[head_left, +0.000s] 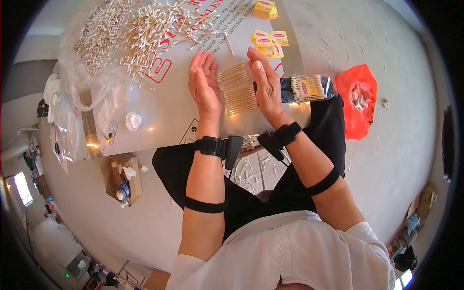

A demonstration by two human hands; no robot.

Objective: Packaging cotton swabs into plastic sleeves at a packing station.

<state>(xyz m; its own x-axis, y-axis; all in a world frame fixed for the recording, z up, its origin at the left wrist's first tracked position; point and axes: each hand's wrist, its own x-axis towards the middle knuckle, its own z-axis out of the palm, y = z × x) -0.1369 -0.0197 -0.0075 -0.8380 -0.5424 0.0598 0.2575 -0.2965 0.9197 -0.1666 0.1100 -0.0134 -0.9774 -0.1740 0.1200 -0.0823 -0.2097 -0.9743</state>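
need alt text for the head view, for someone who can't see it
A person's left hand and right hand, both open, flank two batches of cotton swabs on a grey table. A loose swab heap lies at upper left, yellow cards at top and an orange-red bag at right.

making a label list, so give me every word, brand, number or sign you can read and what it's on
I won't copy wording, but print shows here:
Table: large red letters, partly hidden by loose cotton swabs; black lines of text; a red sign; black line symbols.
Yellow cards: red oval label; fine print too small to read.
Clear packet: red-and-yellow label, too small to read.
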